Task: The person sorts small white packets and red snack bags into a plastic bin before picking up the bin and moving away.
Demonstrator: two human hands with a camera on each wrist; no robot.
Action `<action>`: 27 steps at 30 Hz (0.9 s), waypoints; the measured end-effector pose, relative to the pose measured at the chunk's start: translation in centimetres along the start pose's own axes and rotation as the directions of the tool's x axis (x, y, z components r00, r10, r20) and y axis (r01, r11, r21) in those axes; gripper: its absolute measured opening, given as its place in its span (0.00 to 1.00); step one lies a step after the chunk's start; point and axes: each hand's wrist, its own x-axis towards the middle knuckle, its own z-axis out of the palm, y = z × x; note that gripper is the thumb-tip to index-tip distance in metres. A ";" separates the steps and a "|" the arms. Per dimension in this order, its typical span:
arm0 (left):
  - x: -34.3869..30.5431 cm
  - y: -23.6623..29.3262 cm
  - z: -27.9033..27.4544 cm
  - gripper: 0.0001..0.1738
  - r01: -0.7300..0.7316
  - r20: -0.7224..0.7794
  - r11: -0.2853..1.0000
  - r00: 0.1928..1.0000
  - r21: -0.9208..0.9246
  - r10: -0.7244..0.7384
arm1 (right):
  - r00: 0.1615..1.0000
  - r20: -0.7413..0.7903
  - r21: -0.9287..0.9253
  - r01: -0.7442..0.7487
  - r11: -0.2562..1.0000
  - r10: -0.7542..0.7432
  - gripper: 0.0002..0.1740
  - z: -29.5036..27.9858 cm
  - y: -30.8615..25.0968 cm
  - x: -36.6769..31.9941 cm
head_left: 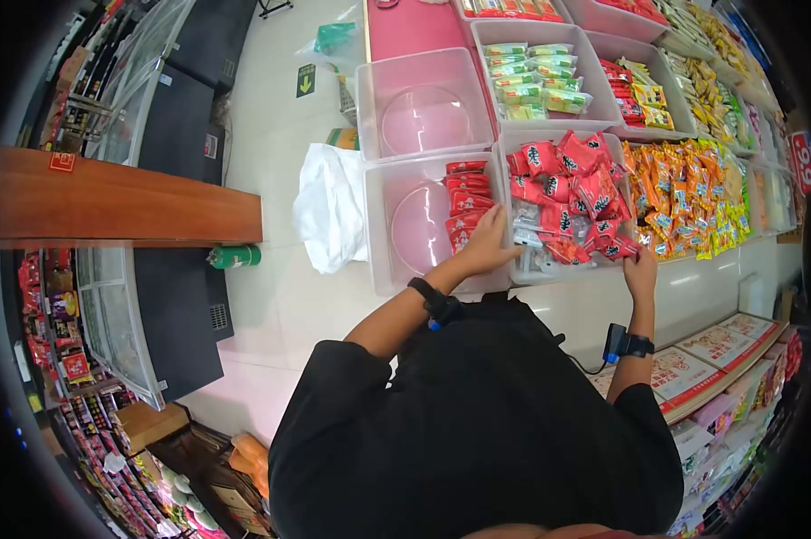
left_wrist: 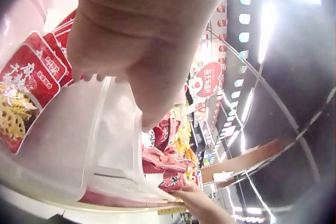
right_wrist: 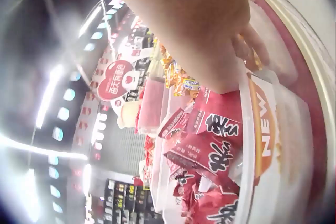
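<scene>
A clear plastic bin (head_left: 549,278) of jumbled red snack packets (head_left: 594,190) stands between both hands. My left hand (head_left: 488,242) grips its left side where it adjoins another clear bin (head_left: 380,269); in the left wrist view, the fingers reach over the walls and the thumb lies on the other side. Red packets (left_wrist: 32,79) picturing lotus root slices stand in a row beside those fingers. At the jumbled bin's front right corner, my right hand (head_left: 640,273) holds the rim, fingers bent over it. An orange NEW label (right_wrist: 262,124) shows on the front wall in the right wrist view.
Orange snack packets (head_left: 679,193) fill the section to the right. Behind are an unfilled clear bin (head_left: 370,99) and a bin of green-and-white packets (head_left: 549,76). A white bag (head_left: 329,211) sits on the floor at left, near a wooden beam (head_left: 136,198) and freezers.
</scene>
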 end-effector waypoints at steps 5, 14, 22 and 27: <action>-0.4 -0.4 -1.7 0.36 0.031 0.021 0.991 0.999 -0.131 -0.028 | 0.824 -0.357 -0.353 0.318 0.880 -0.440 0.35 -1.5 -5.5 -1.5; 0.2 3.7 -5.8 0.16 -0.009 -0.165 0.977 0.986 -0.214 -0.027 | 0.874 -0.186 -0.334 0.374 0.865 -0.449 0.37 3.5 -14.0 1.9; -1.3 0.5 -7.0 0.18 0.074 -0.013 0.836 0.995 -0.544 -0.096 | 0.903 -0.034 -0.093 0.423 0.901 -0.428 0.27 1.7 -12.7 5.2; -0.6 0.1 -9.8 0.25 -0.023 -0.110 0.762 0.992 -0.648 -0.064 | 0.941 -0.232 0.336 0.315 0.887 -0.246 0.22 2.8 -21.6 1.4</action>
